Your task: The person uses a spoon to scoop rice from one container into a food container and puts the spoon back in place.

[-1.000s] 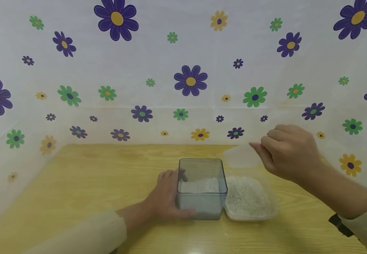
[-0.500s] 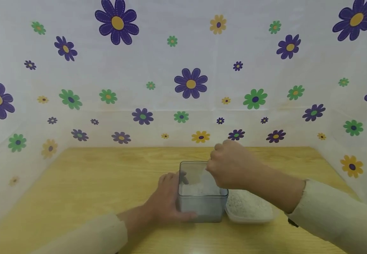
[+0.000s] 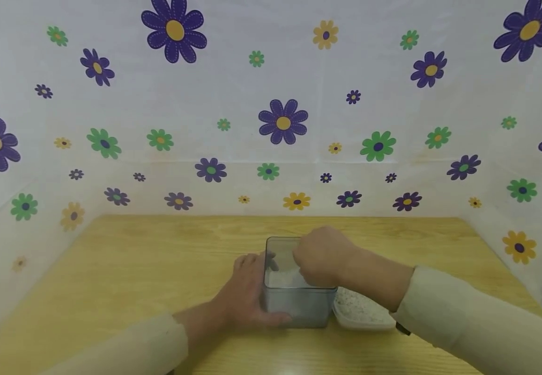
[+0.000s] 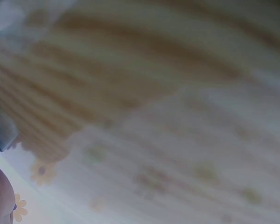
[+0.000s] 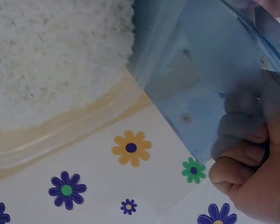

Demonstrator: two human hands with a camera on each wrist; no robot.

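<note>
On the table stands a square, clear blue-grey plastic container (image 3: pixel 294 310) with white rice (image 3: pixel 282 277) inside. My left hand (image 3: pixel 247 299) holds it from the left, thumb across the front and fingers around the far side. Its edge (image 4: pixel 2 128) barely shows in the left wrist view. My right hand (image 3: pixel 324 256) is inside the container's mouth near its right wall, and in the right wrist view its fingers are curled. The thin translucent white piece it gripped earlier is hidden now. Right beside stands a low clear tub (image 5: pixel 84 122) heaped with rice (image 5: pixel 56 56).
The wood-grain table (image 3: pixel 167 260) spreads around the containers. A white flowered cloth (image 3: pixel 233 94) hangs at the back and both sides. A dark wrist strap (image 3: pixel 403 328) hangs below the right sleeve (image 3: pixel 463 307).
My right hand has come left from above the rice tub and gone down into the container, bringing the translucent white piece. My left hand stays on the container.
</note>
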